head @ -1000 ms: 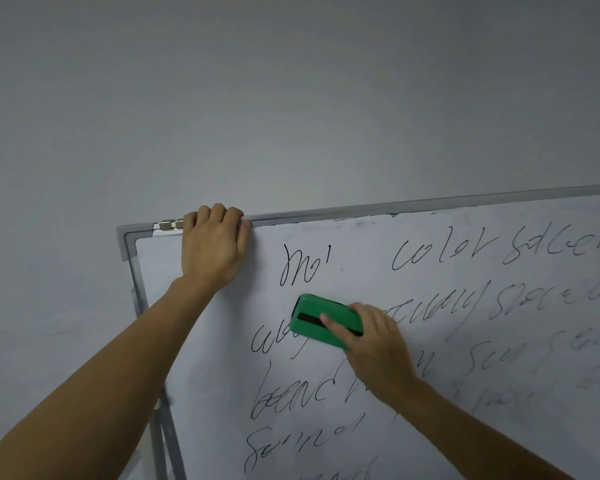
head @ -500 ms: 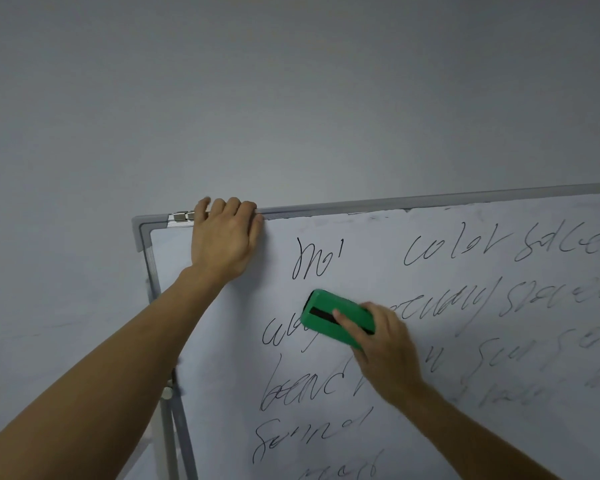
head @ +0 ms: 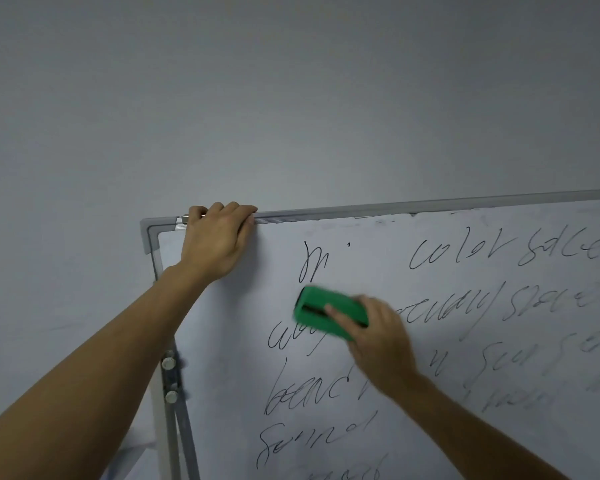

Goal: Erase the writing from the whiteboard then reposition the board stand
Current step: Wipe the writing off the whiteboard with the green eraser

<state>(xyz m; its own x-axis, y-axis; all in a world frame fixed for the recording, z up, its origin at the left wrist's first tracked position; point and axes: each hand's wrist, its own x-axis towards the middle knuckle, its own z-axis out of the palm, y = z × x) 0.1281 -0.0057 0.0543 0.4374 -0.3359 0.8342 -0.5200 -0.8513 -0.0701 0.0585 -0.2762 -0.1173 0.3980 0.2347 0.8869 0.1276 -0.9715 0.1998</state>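
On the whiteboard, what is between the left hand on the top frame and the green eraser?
In the head view, bare white board, then a short scribble just above the green eraser; left hand grips the frame.

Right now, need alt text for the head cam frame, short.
A right hand presses a green eraser against a whiteboard covered in black handwriting, while the left hand grips the board's top frame near its left corner. A metal stand leg with two knobs shows below that corner, against a plain grey wall.
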